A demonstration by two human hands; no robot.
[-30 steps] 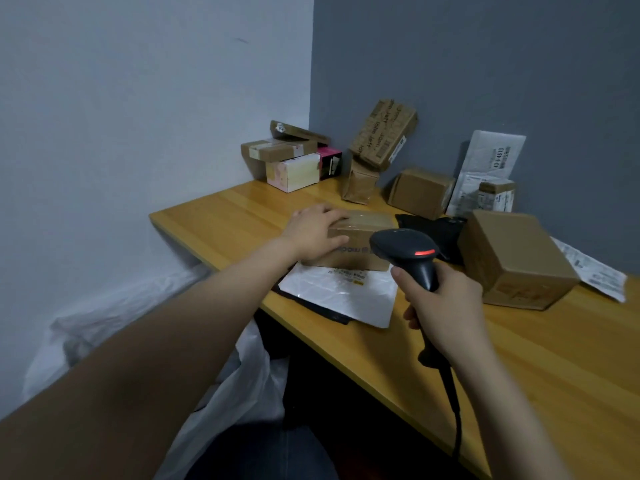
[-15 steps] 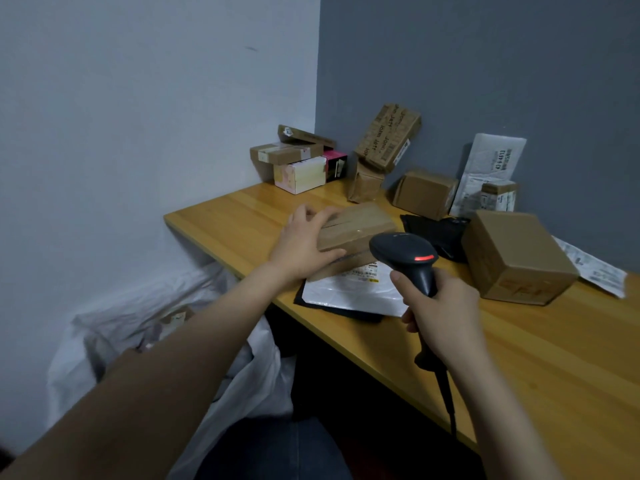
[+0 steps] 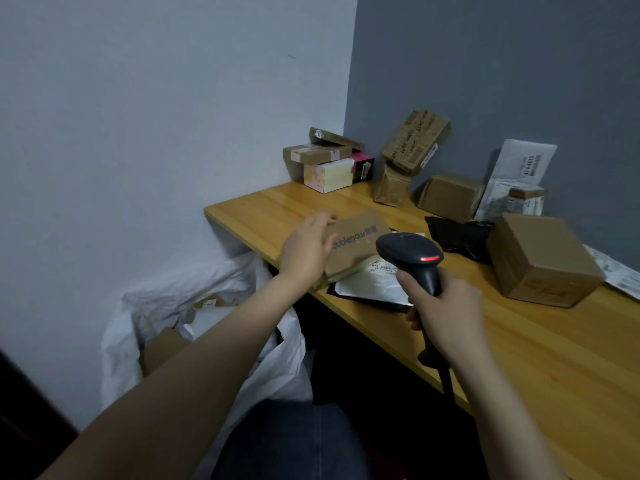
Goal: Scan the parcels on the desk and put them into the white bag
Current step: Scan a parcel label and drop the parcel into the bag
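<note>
Parcel (image 3: 358, 244), flat cardboard, tilted over desk (image 3: 270, 216): I see left hand (image 3: 306, 252) fingers clasping its end; right hand (image 3: 446, 313) fingers wrapped round scanner (image 3: 410, 252).

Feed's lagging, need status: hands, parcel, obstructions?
Left hand grips flat brown parcel, tilted up over white mailer. Right hand holds scanner, red light on. White bag open below desk edge, path looks clear.

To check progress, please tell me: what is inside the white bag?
In the white bag a brown box and a white parcel show. The left forearm and the bag's folds cover the rest.
</note>
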